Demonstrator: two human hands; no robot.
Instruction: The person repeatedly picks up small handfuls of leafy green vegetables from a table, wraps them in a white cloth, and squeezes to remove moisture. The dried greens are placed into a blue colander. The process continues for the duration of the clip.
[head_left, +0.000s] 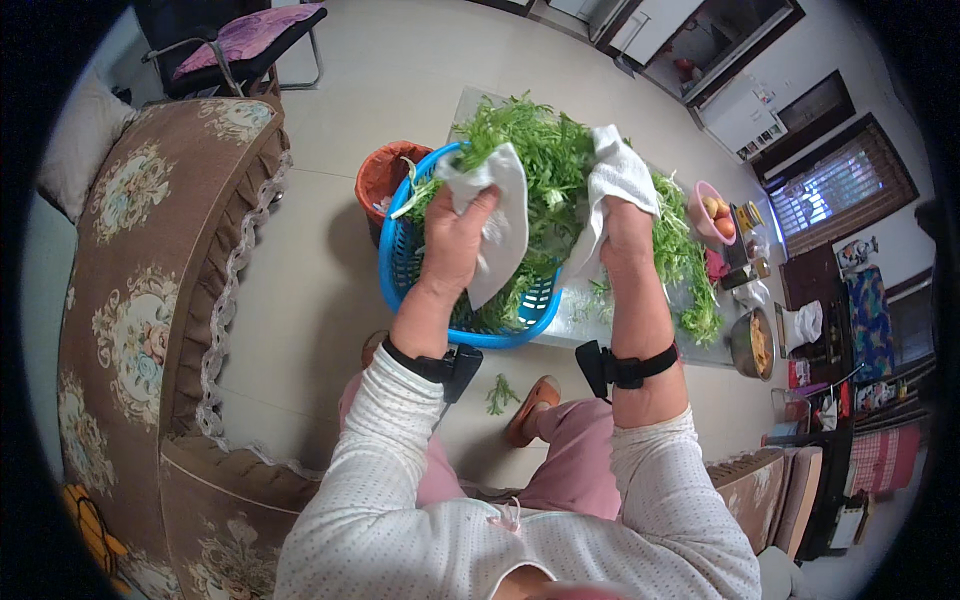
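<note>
My left hand is closed on a white cloth over the left part of a blue plastic basket. A second piece of white cloth, or another part of the same one, is gripped by my right hand, at the basket's right side. Whether the two pieces join is hidden. Between my hands, a heap of leafy greens rises above the basket, against both pieces of cloth; my fingers' hold on the greens cannot be made out. More greens lie on the glass table to the right.
A red-lined bin stands left of the basket. On the glass table are a pink bowl of round produce, jars and a metal bowl. A floral sofa borders the left. One sprig lies on the floor near my feet.
</note>
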